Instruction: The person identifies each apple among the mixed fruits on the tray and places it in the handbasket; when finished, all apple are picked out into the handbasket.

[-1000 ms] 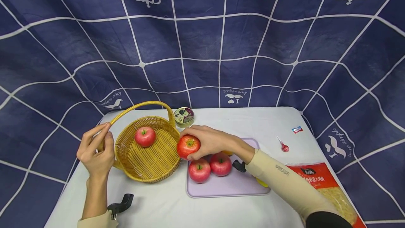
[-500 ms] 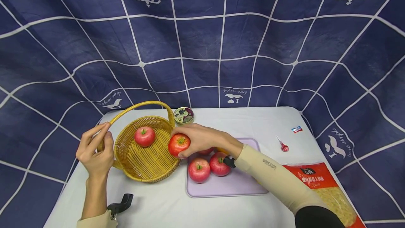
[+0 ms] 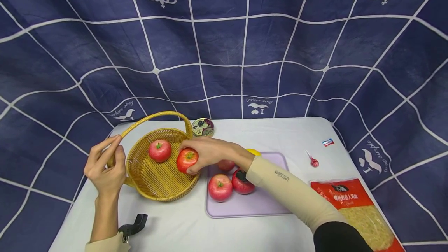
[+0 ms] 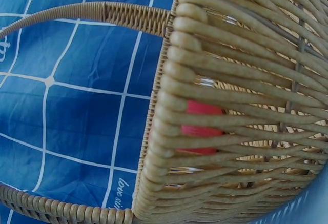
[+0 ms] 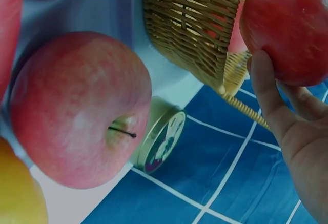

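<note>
My right hand (image 3: 206,153) grips a red apple (image 3: 187,160) over the right side of the wicker basket (image 3: 147,189). In the right wrist view, thumb and fingers hold that apple (image 5: 289,29) above the rim. My left hand (image 3: 106,164) pinches the basket's arched handle at its left side. Inside the basket lies another apple (image 3: 160,151), partly visible through the weave in the left wrist view. Several more apples, one of them at the tray's front left (image 3: 220,188), sit on a pale purple tray (image 3: 259,205). The right forearm hides part of the tray.
A round tin (image 3: 202,127) stands behind the basket. Something yellow (image 3: 253,152) shows at the tray's back, behind the forearm. To the right lie a lollipop (image 3: 314,161), a small wrapped candy (image 3: 328,142) and a red-topped bag of pasta (image 3: 364,213).
The right hand has carried its apple leftward, from beside the basket's right rim to over the basket. The left hand keeps its place on the handle.
</note>
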The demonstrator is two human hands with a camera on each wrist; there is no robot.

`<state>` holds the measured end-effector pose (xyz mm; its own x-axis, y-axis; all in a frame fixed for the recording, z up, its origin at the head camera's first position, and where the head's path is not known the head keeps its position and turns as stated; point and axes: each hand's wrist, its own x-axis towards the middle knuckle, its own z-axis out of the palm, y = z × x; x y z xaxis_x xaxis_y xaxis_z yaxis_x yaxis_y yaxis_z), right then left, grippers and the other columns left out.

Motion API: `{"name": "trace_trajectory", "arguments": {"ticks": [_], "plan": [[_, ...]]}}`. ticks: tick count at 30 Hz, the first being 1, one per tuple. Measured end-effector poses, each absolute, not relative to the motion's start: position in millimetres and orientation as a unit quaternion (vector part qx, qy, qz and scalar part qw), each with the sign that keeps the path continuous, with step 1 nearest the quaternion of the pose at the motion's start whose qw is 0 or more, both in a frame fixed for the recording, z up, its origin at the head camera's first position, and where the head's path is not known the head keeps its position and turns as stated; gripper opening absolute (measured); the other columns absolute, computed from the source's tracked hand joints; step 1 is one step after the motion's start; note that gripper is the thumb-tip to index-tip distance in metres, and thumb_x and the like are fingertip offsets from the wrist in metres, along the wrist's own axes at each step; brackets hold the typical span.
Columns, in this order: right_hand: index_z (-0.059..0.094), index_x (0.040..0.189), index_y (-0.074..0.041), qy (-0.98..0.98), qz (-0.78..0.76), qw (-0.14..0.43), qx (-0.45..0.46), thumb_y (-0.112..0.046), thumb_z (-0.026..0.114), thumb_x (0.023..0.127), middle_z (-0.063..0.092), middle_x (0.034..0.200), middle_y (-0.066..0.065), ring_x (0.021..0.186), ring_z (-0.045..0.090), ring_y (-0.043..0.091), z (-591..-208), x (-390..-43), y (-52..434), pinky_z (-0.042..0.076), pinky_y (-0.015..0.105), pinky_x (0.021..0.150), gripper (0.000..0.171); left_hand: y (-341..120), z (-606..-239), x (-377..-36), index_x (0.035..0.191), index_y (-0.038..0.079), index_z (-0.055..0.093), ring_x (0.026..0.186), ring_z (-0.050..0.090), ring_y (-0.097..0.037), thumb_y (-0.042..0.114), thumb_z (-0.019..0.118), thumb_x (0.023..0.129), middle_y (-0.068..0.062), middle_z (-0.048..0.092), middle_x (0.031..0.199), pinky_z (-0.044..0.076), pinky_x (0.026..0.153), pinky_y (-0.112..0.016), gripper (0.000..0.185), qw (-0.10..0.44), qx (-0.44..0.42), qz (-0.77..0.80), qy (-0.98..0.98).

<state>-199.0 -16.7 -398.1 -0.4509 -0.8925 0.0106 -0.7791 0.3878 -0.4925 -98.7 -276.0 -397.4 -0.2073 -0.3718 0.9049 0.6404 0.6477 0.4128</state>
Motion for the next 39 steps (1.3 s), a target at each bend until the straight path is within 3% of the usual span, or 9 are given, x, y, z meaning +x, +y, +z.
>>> {"name": "trace_trajectory", "arguments": {"ticks": [5,13,18,27,39], "plan": [[0.056,0.126,-0.029,0.824,-0.201,0.138,-0.511,-0.047,0.08,0.076,0.06,0.099,-0.014,0.09,0.057,0.003,-400,-202,-28,0.048,0.016,0.077,0.059,-275,-397,-100,0.093,-0.007,0.078,0.089,0.068,-0.009,-0.001,0.069,0.085,-0.024,0.072,0.096,0.043,0.073,-0.01,0.014,0.622,-0.106,-0.409,-0.659],[0.057,0.124,-0.029,0.821,-0.187,0.157,-0.517,-0.046,0.082,0.076,0.061,0.097,-0.015,0.085,0.059,0.001,-403,-210,-45,0.049,0.016,0.074,0.056,-275,-395,-101,0.092,-0.007,0.078,0.089,0.069,-0.012,-0.002,0.069,0.084,-0.023,0.073,0.095,0.046,0.075,-0.011,0.013,0.628,-0.101,-0.408,-0.655],[0.057,0.123,-0.028,0.822,-0.176,0.174,-0.513,-0.047,0.083,0.077,0.062,0.098,-0.014,0.086,0.059,0.002,-408,-215,-52,0.048,0.016,0.074,0.056,-275,-396,-100,0.093,-0.007,0.078,0.089,0.067,-0.007,-0.001,0.068,0.085,-0.024,0.072,0.096,0.043,0.073,-0.01,0.014,0.624,-0.1,-0.408,-0.659],[0.057,0.121,-0.029,0.825,-0.165,0.181,-0.51,-0.048,0.084,0.076,0.063,0.096,-0.012,0.086,0.059,0.004,-416,-220,-59,0.048,0.017,0.074,0.055,-273,-396,-100,0.093,-0.007,0.078,0.091,0.07,-0.017,-0.001,0.069,0.085,-0.021,0.073,0.097,0.048,0.078,-0.012,0.014,0.621,-0.103,-0.409,-0.661],[0.054,0.127,-0.027,0.836,-0.111,0.215,-0.493,-0.048,0.085,0.076,0.061,0.105,-0.01,0.095,0.057,0.006,-422,-223,-78,0.047,0.019,0.08,0.063,-276,-398,-98,0.094,-0.007,0.078,0.09,0.067,-0.008,-0.001,0.068,0.085,-0.024,0.072,0.096,0.041,0.073,-0.01,0.014,0.622,-0.103,-0.406,-0.661]]}}
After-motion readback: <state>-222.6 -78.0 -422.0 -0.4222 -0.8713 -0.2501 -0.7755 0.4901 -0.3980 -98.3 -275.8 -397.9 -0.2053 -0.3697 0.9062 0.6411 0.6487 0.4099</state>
